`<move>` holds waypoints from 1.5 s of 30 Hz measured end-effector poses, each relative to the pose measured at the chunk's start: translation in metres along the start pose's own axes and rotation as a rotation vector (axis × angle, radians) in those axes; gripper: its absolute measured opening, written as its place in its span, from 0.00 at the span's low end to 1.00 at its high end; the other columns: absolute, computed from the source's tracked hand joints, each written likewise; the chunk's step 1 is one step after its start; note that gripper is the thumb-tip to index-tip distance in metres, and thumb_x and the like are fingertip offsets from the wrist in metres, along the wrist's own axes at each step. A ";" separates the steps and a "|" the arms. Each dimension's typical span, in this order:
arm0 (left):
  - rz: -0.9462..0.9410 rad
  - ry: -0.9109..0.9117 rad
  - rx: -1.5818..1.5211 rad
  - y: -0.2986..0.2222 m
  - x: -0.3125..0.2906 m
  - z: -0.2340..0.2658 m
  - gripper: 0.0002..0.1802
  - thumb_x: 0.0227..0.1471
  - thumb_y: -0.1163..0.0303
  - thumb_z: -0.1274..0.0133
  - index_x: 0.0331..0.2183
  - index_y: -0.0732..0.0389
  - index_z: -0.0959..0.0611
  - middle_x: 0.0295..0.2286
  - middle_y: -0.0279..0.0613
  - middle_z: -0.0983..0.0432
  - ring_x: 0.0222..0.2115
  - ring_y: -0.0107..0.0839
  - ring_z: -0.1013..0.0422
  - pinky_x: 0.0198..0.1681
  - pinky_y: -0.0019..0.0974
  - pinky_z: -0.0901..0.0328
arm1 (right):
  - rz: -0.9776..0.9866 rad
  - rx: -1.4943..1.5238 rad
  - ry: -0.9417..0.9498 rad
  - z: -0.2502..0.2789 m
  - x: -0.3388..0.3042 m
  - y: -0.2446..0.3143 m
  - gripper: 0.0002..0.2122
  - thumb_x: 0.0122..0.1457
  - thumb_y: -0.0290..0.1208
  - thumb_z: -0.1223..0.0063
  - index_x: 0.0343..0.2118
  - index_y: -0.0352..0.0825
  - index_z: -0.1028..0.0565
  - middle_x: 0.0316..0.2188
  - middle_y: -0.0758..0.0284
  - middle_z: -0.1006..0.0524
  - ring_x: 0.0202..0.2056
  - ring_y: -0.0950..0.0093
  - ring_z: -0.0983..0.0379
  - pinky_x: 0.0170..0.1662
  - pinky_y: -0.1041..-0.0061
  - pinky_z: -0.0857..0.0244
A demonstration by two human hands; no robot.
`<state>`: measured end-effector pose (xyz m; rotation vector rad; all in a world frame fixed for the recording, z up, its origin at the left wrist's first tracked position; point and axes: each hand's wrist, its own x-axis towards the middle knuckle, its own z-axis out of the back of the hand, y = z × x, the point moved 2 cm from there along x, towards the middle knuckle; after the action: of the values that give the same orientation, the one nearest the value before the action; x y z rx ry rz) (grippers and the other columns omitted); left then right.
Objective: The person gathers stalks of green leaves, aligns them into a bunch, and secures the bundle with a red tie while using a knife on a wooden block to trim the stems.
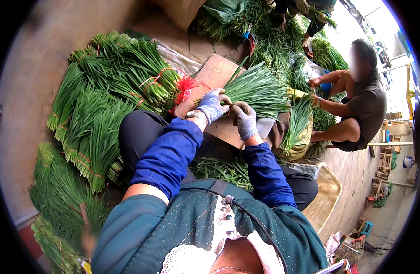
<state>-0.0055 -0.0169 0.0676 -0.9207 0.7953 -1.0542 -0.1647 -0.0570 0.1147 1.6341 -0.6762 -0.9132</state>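
Teal clothing (191, 228) is seen nearest. Across a board (216, 68), a leaf bundle (258, 89) is held at its stems by the left hand (212, 106), fingers curled; whether anything is gripped by the bent right hand (244, 119) cannot be told. Leaves could be scattered by a loosened hold.

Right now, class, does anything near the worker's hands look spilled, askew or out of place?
Yes: loose chive-like leaves lie jumbled between the worker's legs, below the brown board. They look odd because the leafy bunch on the board and the red-tied bundles at the left lie mostly aligned.
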 end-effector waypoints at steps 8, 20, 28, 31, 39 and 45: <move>-0.060 -0.034 0.494 -0.046 -0.018 -0.005 0.10 0.40 0.60 0.37 0.30 0.44 0.15 0.53 0.42 0.35 0.58 0.44 0.44 0.61 0.57 0.52 | -0.123 0.250 -0.015 0.013 -0.001 -0.016 0.05 0.58 0.25 0.47 0.32 0.28 0.24 0.21 0.65 0.23 0.14 0.78 0.35 0.16 0.80 0.40; -0.196 -0.166 0.548 -0.043 -0.028 -0.005 0.09 0.40 0.65 0.39 0.30 0.47 0.16 0.53 0.46 0.34 0.55 0.48 0.39 0.56 0.59 0.47 | 0.120 0.119 0.054 0.016 -0.003 0.052 0.09 0.60 0.31 0.48 0.36 0.29 0.24 0.25 0.66 0.23 0.19 0.77 0.29 0.23 0.79 0.32; -0.124 -0.133 0.520 -0.044 -0.028 -0.008 0.07 0.40 0.65 0.38 0.28 0.46 0.16 0.52 0.46 0.33 0.55 0.46 0.39 0.61 0.57 0.51 | -0.359 -0.526 0.006 0.014 -0.033 0.029 0.13 0.60 0.39 0.48 0.37 0.32 0.26 0.25 0.65 0.24 0.16 0.77 0.31 0.16 0.77 0.36; -0.131 -0.100 0.515 -0.038 -0.025 -0.007 0.07 0.41 0.65 0.38 0.29 0.46 0.15 0.53 0.46 0.33 0.55 0.46 0.38 0.60 0.56 0.51 | -0.471 -0.234 0.070 0.008 -0.035 0.005 0.09 0.58 0.34 0.46 0.33 0.32 0.26 0.23 0.65 0.24 0.16 0.77 0.31 0.16 0.76 0.35; -0.074 0.014 0.381 -0.032 -0.017 -0.001 0.09 0.41 0.64 0.37 0.31 0.46 0.15 0.52 0.47 0.32 0.55 0.47 0.38 0.60 0.55 0.50 | -0.256 -0.011 -0.094 0.014 -0.028 -0.021 0.07 0.60 0.33 0.47 0.34 0.35 0.26 0.24 0.69 0.26 0.19 0.79 0.32 0.18 0.80 0.38; -0.163 -0.116 0.869 -0.066 -0.025 -0.003 0.34 0.39 0.62 0.37 0.50 0.55 0.27 0.55 0.50 0.38 0.58 0.47 0.43 0.62 0.62 0.56 | 0.187 0.029 -0.127 0.005 -0.004 -0.023 0.03 0.58 0.25 0.47 0.33 0.32 0.25 0.24 0.70 0.25 0.25 0.82 0.32 0.29 0.82 0.37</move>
<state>-0.0400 -0.0078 0.1291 -0.2925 0.1113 -1.3107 -0.1716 -0.0508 0.0932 1.5185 -0.9179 -0.8789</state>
